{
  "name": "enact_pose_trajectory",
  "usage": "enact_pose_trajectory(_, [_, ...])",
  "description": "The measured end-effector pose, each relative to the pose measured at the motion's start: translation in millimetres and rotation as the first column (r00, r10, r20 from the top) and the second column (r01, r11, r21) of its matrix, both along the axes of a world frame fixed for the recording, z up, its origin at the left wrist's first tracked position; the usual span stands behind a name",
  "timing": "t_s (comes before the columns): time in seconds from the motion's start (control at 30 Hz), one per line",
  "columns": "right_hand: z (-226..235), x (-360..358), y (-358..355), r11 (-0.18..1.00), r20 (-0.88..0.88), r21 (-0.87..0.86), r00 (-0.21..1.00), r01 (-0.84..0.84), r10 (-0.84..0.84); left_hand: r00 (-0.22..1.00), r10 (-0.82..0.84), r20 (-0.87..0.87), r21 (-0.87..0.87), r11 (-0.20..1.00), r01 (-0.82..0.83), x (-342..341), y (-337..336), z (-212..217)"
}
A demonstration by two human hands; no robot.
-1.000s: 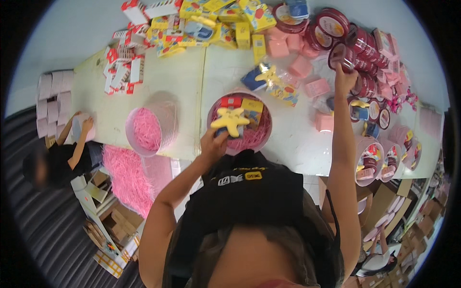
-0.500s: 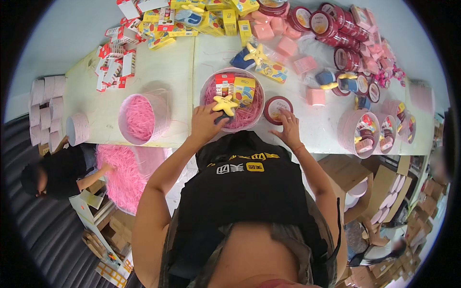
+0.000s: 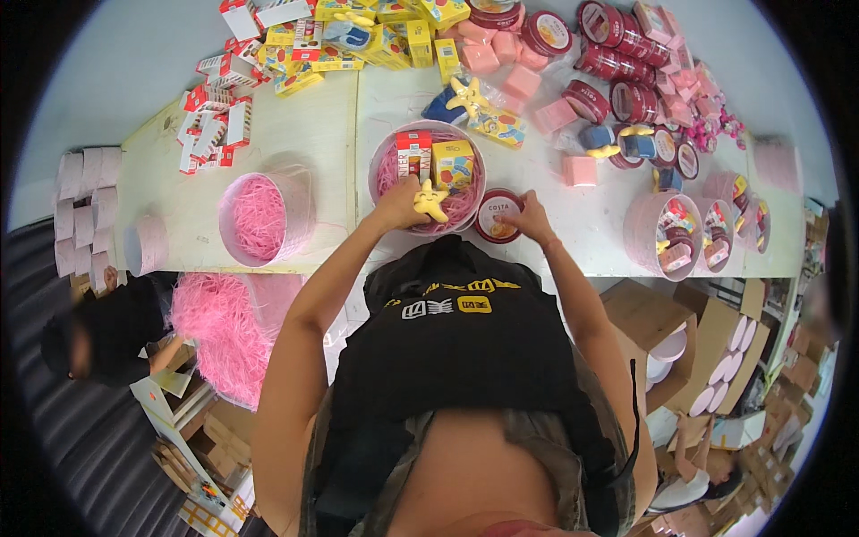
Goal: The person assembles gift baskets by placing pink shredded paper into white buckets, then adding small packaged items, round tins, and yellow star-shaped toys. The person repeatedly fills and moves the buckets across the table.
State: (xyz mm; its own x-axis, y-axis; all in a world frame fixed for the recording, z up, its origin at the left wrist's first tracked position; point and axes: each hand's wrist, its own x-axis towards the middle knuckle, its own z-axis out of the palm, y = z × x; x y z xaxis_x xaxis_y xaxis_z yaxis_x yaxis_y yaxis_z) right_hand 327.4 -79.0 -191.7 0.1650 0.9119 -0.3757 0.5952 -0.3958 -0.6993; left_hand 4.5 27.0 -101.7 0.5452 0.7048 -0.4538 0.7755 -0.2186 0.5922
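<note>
A round pink box (image 3: pixel 383 163) lined with pink paper shred stands in front of me on the white table (image 3: pixel 573 224). Inside it are a red carton (image 3: pixel 413 152) and a yellow carton (image 3: pixel 454 161). My left hand (image 3: pixel 400 202) grips a yellow star-shaped toy (image 3: pixel 430 200) at the box's near rim. My right hand (image 3: pixel 529 220) holds a round dark red tin (image 3: pixel 494 215) on the table just right of the box.
A second pink shred-filled box (image 3: pixel 261 218) stands to the left. Piled cartons (image 3: pixel 358 36), pink blocks and red tins (image 3: pixel 626 67) fill the table's far side. Filled pink boxes (image 3: pixel 671 234) sit at right. Another person (image 3: pixel 98 336) crouches by loose pink shred at lower left.
My right hand came back from the far right with a red tin and set it beside the box. My left hand keeps the star toy at the box's rim.
</note>
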Motion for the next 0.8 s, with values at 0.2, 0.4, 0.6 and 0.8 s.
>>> enact_pose_trajectory(0.2, [30,48,-28,0.968,-0.147,0.083,0.963,0.239,-0.225,0.979,-0.002,0.204,0.396,0.915,-0.080,-20,-18,21])
enact_pose_trajectory(0.4, [163,-23,44,0.985,-0.679,0.169,0.727,0.025,0.099,0.988,-0.118,0.101,0.511,0.858,0.050,-26,-4,25])
enact_pose_trajectory(0.6, [99,-79,84,0.865,-0.008,0.249,0.892,-0.436,0.452,0.997,-0.070,-0.042,0.592,0.802,0.081,-35,-3,14])
enact_pose_trajectory(0.8, [116,-85,92,0.754,0.441,-0.037,0.666,-0.656,0.602,0.996,-0.077,-0.035,0.641,0.763,0.081,-35,-1,9])
